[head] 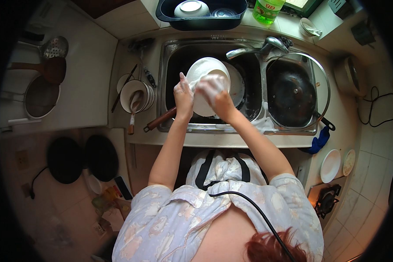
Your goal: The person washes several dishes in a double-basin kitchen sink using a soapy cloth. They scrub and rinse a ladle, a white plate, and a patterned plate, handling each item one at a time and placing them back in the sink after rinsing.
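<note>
My left hand (184,98) grips a soapy white bowl (208,65) by its left side, over the larger basin of a steel sink (252,108). The thumb points up and foam coats the fingers. Motion blurs my foamy right hand (215,91), which lies across the bowl; whether it holds a sponge or cloth cannot be seen. Beneath the bowl, a round pale dish or pan (237,85) rests in the basin, partly hidden. A brown handle (160,120) juts over the basin's front left edge.
A chrome faucet (265,48) reaches over the basin from behind. A glass lid (327,88) and dark pan (291,95) cover the smaller basin. Stacked bowls (147,97) with a brush (132,118) stand left. Behind are a dark tub (199,25) and green detergent bottle (267,13).
</note>
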`<act>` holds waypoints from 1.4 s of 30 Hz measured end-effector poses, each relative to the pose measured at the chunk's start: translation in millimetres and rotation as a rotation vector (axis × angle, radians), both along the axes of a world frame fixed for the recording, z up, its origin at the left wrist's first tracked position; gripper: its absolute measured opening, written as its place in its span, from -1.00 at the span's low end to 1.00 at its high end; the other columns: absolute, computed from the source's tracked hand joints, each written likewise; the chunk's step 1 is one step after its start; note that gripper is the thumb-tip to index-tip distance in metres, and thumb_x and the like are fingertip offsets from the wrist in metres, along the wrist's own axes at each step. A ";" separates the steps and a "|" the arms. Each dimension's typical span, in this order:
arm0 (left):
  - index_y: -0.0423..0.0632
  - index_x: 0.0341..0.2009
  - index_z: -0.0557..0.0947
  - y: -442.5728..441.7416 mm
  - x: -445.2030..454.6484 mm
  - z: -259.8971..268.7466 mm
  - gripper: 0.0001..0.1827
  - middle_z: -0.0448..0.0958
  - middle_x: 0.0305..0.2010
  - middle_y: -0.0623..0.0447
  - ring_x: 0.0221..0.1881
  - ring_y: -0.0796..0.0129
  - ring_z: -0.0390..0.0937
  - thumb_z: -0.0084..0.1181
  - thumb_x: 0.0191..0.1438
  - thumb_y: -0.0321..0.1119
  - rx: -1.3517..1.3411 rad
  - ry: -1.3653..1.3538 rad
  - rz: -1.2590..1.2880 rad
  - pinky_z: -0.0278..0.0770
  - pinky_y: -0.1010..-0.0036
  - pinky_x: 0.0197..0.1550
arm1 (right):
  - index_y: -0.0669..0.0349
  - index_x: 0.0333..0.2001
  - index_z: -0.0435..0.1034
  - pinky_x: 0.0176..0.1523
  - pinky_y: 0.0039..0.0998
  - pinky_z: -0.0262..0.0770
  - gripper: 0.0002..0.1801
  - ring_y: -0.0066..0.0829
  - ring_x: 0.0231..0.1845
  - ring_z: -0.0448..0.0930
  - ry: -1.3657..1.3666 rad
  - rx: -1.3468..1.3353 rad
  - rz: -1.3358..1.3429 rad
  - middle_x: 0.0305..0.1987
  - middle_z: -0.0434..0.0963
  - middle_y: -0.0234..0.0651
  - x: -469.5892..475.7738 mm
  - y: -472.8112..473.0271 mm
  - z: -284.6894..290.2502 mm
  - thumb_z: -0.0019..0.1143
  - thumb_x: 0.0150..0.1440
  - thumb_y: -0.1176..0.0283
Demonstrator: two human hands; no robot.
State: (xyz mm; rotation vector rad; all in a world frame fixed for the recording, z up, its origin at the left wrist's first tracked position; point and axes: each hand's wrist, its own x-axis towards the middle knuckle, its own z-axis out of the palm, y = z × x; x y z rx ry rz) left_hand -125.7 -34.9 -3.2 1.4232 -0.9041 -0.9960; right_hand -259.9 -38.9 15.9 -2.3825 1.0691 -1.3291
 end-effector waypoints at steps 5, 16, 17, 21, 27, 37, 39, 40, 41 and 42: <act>-0.34 -0.45 0.48 22.6 -10.7 -8.5 -0.41 0.31 -0.68 -0.01 -0.59 0.38 0.18 -0.32 0.40 -0.08 0.115 -0.234 0.070 0.26 0.34 -0.47 | 0.29 -0.35 0.43 -0.28 -0.24 0.49 -0.83 -0.15 -0.35 0.59 -0.292 0.334 -0.184 -0.31 0.47 -0.10 4.6 -36.4 9.6 0.27 0.03 0.46; -0.27 -0.63 0.32 35.2 -21.0 -1.4 -0.35 0.16 -0.79 -0.08 -0.69 0.29 0.05 -0.30 0.37 -0.01 -0.120 -0.347 0.038 0.09 0.21 -0.58 | 0.17 -0.57 0.49 -0.42 -0.24 0.52 -0.72 -0.18 -0.52 0.60 -0.001 0.325 -0.493 -0.58 0.55 -0.17 19.9 -60.9 15.3 0.10 0.08 0.24; -0.27 -0.63 0.32 35.6 -21.1 -1.7 -0.36 0.16 -0.79 -0.08 -0.69 0.29 0.05 -0.30 0.37 -0.02 -0.098 -0.361 0.040 0.09 0.21 -0.58 | 0.16 -0.58 0.50 -0.41 -0.23 0.53 -0.71 -0.17 -0.50 0.61 -0.043 0.433 -0.592 -0.57 0.56 -0.16 16.0 -68.0 17.9 0.11 0.08 0.22; -0.29 -0.56 0.41 32.9 -23.7 -6.2 -0.42 0.23 -0.76 -0.07 -0.67 0.35 0.10 -0.24 0.37 -0.07 -0.164 -0.444 0.047 0.17 0.29 -0.58 | 0.16 -0.59 0.48 -0.39 -0.20 0.53 -0.69 -0.16 -0.51 0.61 0.113 0.284 -0.510 -0.57 0.55 -0.14 21.3 -49.6 21.5 0.10 0.08 0.20; -0.29 -0.44 0.49 33.9 -15.1 2.8 -0.43 0.29 -0.66 0.15 -0.58 0.55 0.18 -0.19 0.35 0.00 -0.160 -0.215 -0.071 0.17 0.48 -0.54 | 0.19 -0.57 0.48 -0.33 -0.17 0.54 -0.68 -0.14 -0.44 0.63 -0.011 0.337 -0.447 -0.54 0.57 -0.12 35.5 -40.8 29.6 0.08 0.07 0.20; -0.16 -0.19 0.49 22.2 -7.0 24.0 -0.49 0.49 -0.23 0.10 -0.21 0.50 0.43 -0.27 0.36 0.07 -0.120 0.368 0.095 0.45 0.48 -0.09 | 0.28 -0.59 0.48 -0.25 -0.19 0.48 -0.64 -0.13 -0.45 0.59 -0.490 0.779 -0.506 -0.55 0.56 -0.09 -43.9 -83.4 -10.4 0.04 0.04 0.20; -0.23 0.16 0.34 15.4 -10.8 20.5 -0.45 0.39 0.12 0.00 0.09 0.38 0.36 -0.31 0.38 0.00 -0.097 0.331 0.246 0.31 0.43 0.17 | 0.30 -0.60 0.41 -0.36 -0.28 0.41 -0.67 -0.22 -0.50 0.58 -0.640 0.819 -0.461 -0.60 0.53 -0.13 -42.0 -66.6 -20.6 0.06 0.08 0.28; -0.24 0.24 0.27 10.3 -14.9 18.0 -0.43 0.33 0.22 -0.01 0.17 0.35 0.32 -0.32 0.38 -0.02 -0.136 0.329 0.341 0.25 0.44 0.23 | 0.31 -0.60 0.37 -0.38 -0.26 0.39 -0.68 -0.23 -0.52 0.55 -0.649 0.801 -0.534 -0.62 0.50 -0.14 -36.0 -55.4 -26.2 0.07 0.09 0.30; -0.24 0.32 0.19 6.5 -19.5 15.5 -0.39 0.27 0.32 -0.02 0.26 0.33 0.27 -0.33 0.39 -0.03 -0.150 0.330 0.434 0.19 0.45 0.30 | 0.31 -0.60 0.33 -0.40 -0.25 0.37 -0.68 -0.24 -0.55 0.52 -0.675 0.790 -0.646 -0.64 0.47 -0.14 -27.3 -43.9 -31.9 0.08 0.10 0.33; -0.21 0.40 0.01 8.3 -21.8 14.1 -0.36 -0.01 0.49 0.00 0.44 0.29 0.05 -0.36 0.39 -0.08 -0.147 0.363 0.360 0.02 0.47 0.39 | 0.30 -0.56 0.31 -0.37 -0.26 0.37 -0.71 -0.27 -0.53 0.49 -0.771 0.701 -0.699 -0.60 0.44 -0.15 -14.8 -32.0 -37.5 0.11 0.11 0.35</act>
